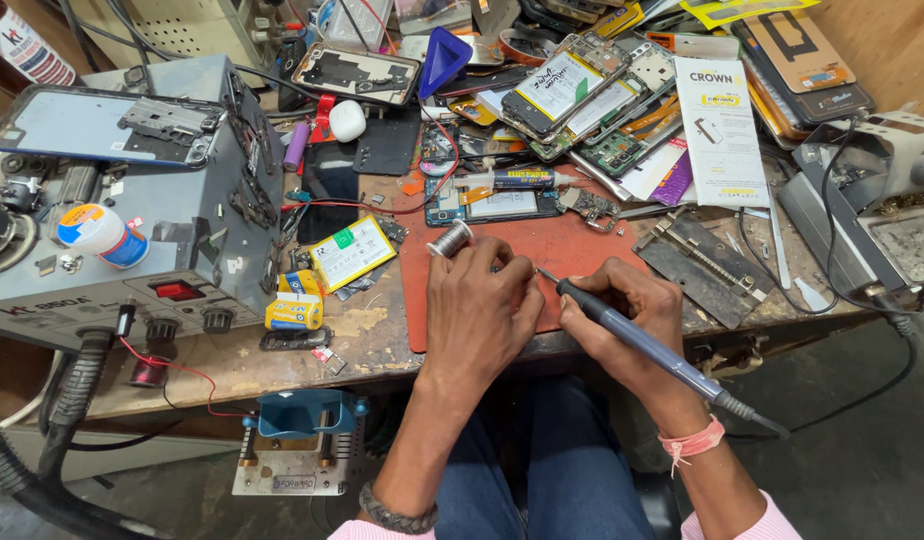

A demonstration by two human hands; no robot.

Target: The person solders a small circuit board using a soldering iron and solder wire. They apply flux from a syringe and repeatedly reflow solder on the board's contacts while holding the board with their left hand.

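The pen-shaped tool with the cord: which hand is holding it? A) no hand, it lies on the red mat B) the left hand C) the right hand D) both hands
C: the right hand grips the dark soldering iron like a pen, its tip pointing toward the left hand, which holds a small spool of solder wire over the red mat.

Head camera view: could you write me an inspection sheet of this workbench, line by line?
Surface: worn wooden bench with a red mat.
Job's things: left hand holds a solder spool; right hand holds a soldering iron, tip over the mat.
Clutter: opened phones, a yellow battery, a white jar.
Grippers: both hands closed on tools.
Cables: red wire, black iron cable.
Surroundings: grey rework station, black hose, concrete floor.
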